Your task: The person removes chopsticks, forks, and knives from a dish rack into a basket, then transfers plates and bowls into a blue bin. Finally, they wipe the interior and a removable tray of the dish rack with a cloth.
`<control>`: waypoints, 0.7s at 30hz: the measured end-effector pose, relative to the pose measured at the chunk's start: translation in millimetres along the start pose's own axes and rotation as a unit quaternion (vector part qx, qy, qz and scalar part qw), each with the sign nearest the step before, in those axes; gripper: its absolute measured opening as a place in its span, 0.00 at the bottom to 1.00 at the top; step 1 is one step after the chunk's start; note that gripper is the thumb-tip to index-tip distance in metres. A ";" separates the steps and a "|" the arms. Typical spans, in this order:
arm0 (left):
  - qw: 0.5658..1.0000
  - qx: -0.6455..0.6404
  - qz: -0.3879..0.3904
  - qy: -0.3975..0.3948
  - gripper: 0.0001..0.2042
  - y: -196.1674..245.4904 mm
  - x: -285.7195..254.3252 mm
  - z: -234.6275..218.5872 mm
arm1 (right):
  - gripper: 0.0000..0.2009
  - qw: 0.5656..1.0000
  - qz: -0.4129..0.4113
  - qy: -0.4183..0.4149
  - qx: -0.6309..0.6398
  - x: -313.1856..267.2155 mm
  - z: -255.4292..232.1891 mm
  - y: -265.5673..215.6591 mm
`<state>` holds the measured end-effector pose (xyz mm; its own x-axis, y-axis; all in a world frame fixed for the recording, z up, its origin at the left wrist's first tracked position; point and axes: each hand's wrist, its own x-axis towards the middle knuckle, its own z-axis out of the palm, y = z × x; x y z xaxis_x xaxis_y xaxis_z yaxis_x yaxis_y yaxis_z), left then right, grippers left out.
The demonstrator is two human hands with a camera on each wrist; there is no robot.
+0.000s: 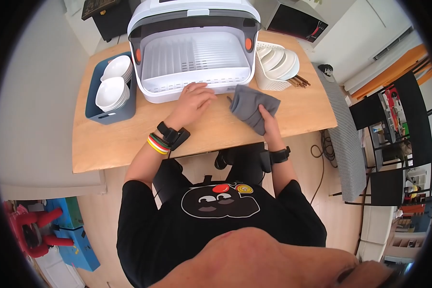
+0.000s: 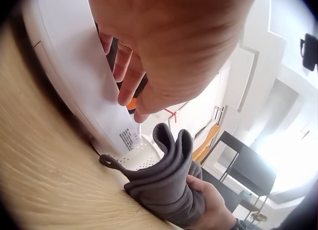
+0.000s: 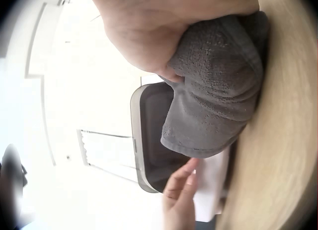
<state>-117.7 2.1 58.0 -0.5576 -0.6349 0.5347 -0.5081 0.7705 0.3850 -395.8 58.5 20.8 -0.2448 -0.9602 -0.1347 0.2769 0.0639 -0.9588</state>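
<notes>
My right hand [image 1: 270,123] grips a folded grey cloth [image 1: 249,106], thumb on top, just over the table near its front edge. The cloth has a small hanging loop, visible in the left wrist view, and a towel-like weave in the right wrist view. My left hand [image 1: 193,104] is at the front of a white dish box [image 1: 153,93], its loosely bent fingers [image 2: 130,83] by the front wall's upper edge. Nothing is held in it. The box's dark-tinted lid [image 1: 197,25] is raised, showing a ribbed white rack [image 1: 170,55] inside.
Left of the box, a blue bin [image 1: 111,116] holds stacked white bowls [image 1: 111,93]. On its right, a white perforated basket [image 1: 269,84] holds plates [image 1: 284,65] and brown chopsticks [image 1: 300,81]. All stand on a wooden table [image 1: 201,139]. A microwave [image 1: 293,24] is behind.
</notes>
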 end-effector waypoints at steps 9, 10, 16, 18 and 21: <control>0.970 -0.226 -0.091 0.003 0.06 -13.5 -5.7 -15.3 | 0.23 0.954 0.083 -0.052 0.284 3.1 61.5 -79.1; 0.962 -0.261 -0.081 0.023 0.06 -13.9 -9.9 -13.5 | 0.23 0.951 0.075 -0.069 0.293 5.6 73.1 -86.3; 0.936 -0.345 -0.073 -0.009 0.07 -17.5 -17.8 -11.7 | 0.24 0.931 0.041 -0.105 0.347 61.1 121.4 -102.6; 0.901 -0.412 -0.119 -0.061 0.07 -24.4 -18.6 -9.5 | 0.25 0.890 0.025 -0.167 0.423 99.4 117.8 -93.9; 0.833 -0.507 -0.172 -0.141 0.09 -42.1 -22.2 4.6 | 0.25 0.934 0.022 -0.046 0.354 98.6 140.3 -115.9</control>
<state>-87.0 -16.5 26.6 -0.6984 -0.7057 0.1193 0.0664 0.1020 0.9926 -321.7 -81.7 153.7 -0.1480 -0.9821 -0.1166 0.8380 -0.0619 -0.5422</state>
